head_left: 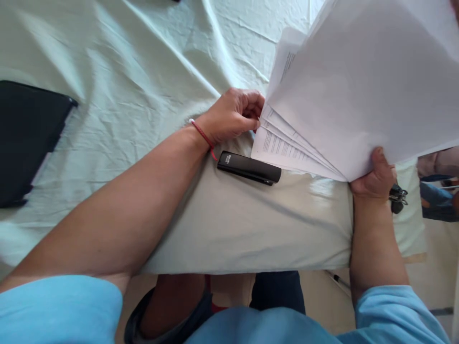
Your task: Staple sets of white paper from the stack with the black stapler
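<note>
A fanned stack of paper sheets (358,86) spreads over the upper right, some with printed text along their edges. My right hand (376,177) grips the stack's lower edge, thumb on top and fingers hidden beneath. At the left corner of the sheets, my left hand (234,114) is closed, with thumb and fingers pinching the paper edge. A black stapler (249,167) lies on the cloth just below my left hand, close to the lowest sheet.
A pale green cloth (125,71) with wrinkles covers the table. The black folder-like object (32,143) lies at the left. Black binder clips (398,197) sit beside my right wrist. Part of another person (439,165) shows at the right edge. The table's front edge runs above my lap.
</note>
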Action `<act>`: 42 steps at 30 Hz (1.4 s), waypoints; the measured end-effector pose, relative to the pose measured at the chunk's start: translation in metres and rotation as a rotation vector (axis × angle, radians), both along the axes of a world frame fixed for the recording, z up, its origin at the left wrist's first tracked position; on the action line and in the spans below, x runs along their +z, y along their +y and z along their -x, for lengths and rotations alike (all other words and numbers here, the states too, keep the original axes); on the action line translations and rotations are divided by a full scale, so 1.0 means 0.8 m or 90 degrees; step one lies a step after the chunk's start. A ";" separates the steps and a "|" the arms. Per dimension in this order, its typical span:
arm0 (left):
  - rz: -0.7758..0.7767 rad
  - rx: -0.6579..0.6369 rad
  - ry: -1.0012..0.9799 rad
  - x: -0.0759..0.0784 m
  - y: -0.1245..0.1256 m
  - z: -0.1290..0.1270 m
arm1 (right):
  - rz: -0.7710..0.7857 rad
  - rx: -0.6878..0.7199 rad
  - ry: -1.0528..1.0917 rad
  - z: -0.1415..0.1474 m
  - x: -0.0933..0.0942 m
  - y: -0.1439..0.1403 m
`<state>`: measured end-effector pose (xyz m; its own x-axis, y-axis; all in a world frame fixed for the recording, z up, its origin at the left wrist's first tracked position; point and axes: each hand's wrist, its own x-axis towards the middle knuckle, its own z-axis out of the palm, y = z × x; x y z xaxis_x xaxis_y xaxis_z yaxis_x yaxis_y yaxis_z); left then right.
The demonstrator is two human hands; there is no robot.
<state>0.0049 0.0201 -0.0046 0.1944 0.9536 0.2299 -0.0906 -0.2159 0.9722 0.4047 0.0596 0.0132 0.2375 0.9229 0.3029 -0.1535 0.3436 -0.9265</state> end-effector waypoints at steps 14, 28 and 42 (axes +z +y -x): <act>-0.033 0.034 -0.098 0.009 -0.002 -0.009 | 0.030 -0.037 0.056 0.001 0.008 0.000; 0.022 0.029 -0.094 0.016 -0.011 -0.009 | 0.038 -0.031 0.046 -0.002 0.006 0.000; -0.052 0.130 -0.031 0.000 0.003 -0.013 | 0.053 0.033 0.058 0.006 0.019 -0.011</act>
<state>0.0157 0.0227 -0.0043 -0.0138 0.9497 0.3130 -0.0834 -0.3130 0.9461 0.3998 0.0510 0.0284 0.2116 0.9556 0.2048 -0.2541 0.2562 -0.9326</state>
